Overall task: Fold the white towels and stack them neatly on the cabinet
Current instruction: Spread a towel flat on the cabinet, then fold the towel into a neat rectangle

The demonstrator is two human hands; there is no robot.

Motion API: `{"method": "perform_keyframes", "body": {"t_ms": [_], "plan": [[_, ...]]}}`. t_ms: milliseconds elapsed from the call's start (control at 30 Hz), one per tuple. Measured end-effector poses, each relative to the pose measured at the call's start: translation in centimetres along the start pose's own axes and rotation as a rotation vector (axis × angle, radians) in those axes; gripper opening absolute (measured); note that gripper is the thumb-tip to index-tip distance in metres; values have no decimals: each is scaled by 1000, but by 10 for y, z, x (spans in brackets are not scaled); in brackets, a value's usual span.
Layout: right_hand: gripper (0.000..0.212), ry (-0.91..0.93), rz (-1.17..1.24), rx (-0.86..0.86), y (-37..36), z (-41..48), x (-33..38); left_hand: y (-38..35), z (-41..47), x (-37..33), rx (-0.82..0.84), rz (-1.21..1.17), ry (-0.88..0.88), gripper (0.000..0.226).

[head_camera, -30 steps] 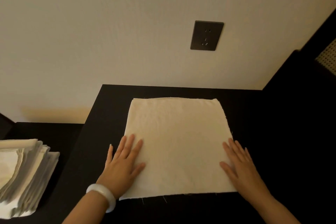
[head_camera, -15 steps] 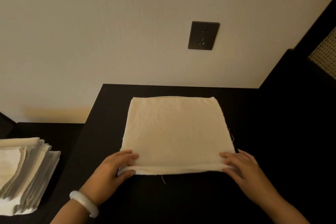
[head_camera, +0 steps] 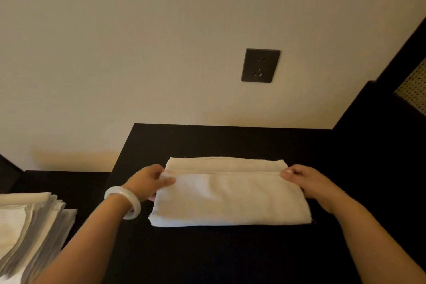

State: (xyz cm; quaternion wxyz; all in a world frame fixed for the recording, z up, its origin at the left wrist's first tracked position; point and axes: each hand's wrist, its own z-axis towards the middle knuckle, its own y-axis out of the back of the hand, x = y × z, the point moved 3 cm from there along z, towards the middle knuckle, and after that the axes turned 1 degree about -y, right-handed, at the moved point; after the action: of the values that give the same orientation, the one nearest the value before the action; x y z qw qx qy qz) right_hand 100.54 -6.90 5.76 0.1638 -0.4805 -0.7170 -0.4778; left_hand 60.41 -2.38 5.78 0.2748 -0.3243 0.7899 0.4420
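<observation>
A white towel [head_camera: 230, 198] lies on the black cabinet top [head_camera: 230, 256], doubled over so its near half covers most of the far half; a narrow strip of the lower layer shows along the back. My left hand [head_camera: 147, 182], with a white bangle on the wrist, pinches the left corner of the folded-over edge. My right hand [head_camera: 306, 182] pinches the right corner of that same edge. Both hands hold the edge low over the cloth.
A stack of white towels [head_camera: 25, 233] sits on a lower dark surface at the left. The cream wall behind carries a dark socket [head_camera: 260, 65]. A tall black piece of furniture [head_camera: 378, 140] stands along the right side.
Both hands went from lying flat on the towel to gripping its near edge, then carried that edge away from me over the far half. The towel now shows half its former depth.
</observation>
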Motion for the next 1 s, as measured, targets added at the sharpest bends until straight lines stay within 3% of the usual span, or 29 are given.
{"method": "perform_keyframes", "body": {"t_ms": [100,233,467,600,767,1000], "plan": [[25,-17,-8,-82,-14,14,-14,-16,21,7,-159,157,44,18],[10,17,-27,-278,-19,23,-19,-22,32,10,-273,109,31,11],[23,80,30,-465,-5,43,-7,-17,49,8,-466,-36,-43,17],[24,9,-170,-500,-19,58,-3,-23,64,-3,-463,64,-28,16],[21,-39,-459,-682,-41,52,1,-31,65,-1,-524,188,-8,13],[21,63,-343,-711,-31,55,2,-22,67,-5,-530,160,-37,14]]}}
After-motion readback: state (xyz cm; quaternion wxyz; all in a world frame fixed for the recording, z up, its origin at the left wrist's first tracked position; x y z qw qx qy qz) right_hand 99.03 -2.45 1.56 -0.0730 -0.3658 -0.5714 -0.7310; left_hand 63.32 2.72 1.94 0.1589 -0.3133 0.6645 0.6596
